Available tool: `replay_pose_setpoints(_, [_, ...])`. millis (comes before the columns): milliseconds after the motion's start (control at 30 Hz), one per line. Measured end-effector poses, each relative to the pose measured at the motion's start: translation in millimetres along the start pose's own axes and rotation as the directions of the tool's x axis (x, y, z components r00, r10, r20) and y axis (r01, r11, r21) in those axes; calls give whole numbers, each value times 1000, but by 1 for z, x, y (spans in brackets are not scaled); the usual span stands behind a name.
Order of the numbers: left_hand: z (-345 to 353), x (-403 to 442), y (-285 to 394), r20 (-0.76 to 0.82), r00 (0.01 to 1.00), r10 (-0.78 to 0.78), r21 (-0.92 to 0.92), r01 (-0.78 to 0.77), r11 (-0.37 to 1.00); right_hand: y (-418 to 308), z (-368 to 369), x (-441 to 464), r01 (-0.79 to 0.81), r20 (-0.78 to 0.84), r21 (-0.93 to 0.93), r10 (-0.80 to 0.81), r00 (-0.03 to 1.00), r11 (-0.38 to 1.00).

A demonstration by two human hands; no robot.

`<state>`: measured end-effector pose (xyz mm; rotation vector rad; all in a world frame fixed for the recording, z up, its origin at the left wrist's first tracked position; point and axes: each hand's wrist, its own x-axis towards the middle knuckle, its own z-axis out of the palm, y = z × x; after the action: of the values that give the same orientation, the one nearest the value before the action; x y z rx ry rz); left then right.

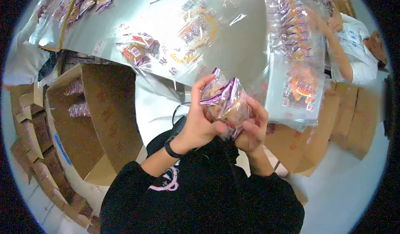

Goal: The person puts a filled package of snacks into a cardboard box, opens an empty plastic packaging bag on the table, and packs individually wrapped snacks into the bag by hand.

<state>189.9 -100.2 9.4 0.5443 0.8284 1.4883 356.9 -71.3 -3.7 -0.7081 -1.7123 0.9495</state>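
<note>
Just beyond the table's front edge, both hands hold small clear packets with purple edges (227,105) in front of the black shirt. My left hand (199,119), with a black band on its wrist, grips them from the left, fingers wrapped round. My right hand (253,128) closes on their right side. How many packets are held I cannot tell. Beyond them on the table (243,38) lies a large clear printed bag (196,34), with several similar packets (139,48) at its left end.
An open cardboard box (112,117) with packets inside stands at the left. A long bag filled with packets (291,26) lies on the right side, above more boxes (308,146). A co-worker (354,46) reaches in at the right; another person's sleeve (25,59) shows at the left.
</note>
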Motion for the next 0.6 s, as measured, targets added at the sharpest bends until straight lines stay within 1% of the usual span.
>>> replay_pose_setpoints(33, [1, -2, 3, 21, 998, -65, -56, 66, 996, 0, 0, 1, -1, -27, -2, 1, 1000, 1000])
replay_pose_setpoints(67, [1, -3, 3, 24, 996, -85, -88, 87, 992, -2, -4, 2, -26, -38, -19, 25, 999, 999])
replay_pose_setpoints(167, [2, -3, 9, 96, 990, -107, 7, 107, 994, -1, -18, 8, -90, -46, -102, 86, 995, 991])
replay_pose_setpoints(233, [4, -3, 12, 164, 974, -155, 99, 140, 985, -3, -24, 9, -121, -45, -84, 118, 992, 989])
replay_pose_setpoints(267, [11, -3, 10, 80, 988, -131, -5, 132, 991, 4, -28, 2, -122, -46, -33, 120, 992, 992])
replay_pose_setpoints(300, [13, -2, 10, 20, 992, -127, 0, 127, 992, 4, -26, -4, -198, -114, 58, 203, 972, 979])
replay_pose_setpoints(367, [16, -1, 9, -106, 987, -119, 7, 121, 993, -2, -13, -7, -328, -217, 249, 383, 898, 911])
replay_pose_setpoints(400, [10, -1, 1, -137, 990, 19, 298, 23, 954, 4, -12, -12, -298, -197, 182, 332, 922, 937])
replay_pose_setpoints(433, [9, -2, -1, -118, 993, 23, 341, 18, 940, 9, -9, -14, -262, -177, 116, 280, 944, 958])
replay_pose_setpoints(500, [9, -5, -6, -83, 996, 24, 421, 13, 907, 10, -1, -19, -254, -213, 95, 269, 939, 963])
replay_pose_setpoints(533, [6, -5, -9, 2, 999, 41, 462, -38, 886, 10, -2, -18, -232, -213, 15, 230, 950, 973])
replay_pose_setpoints(600, [9, -6, -17, -21, 1000, 23, 272, -17, 962, 13, -4, -10, -171, -203, -143, 141, 969, 975])
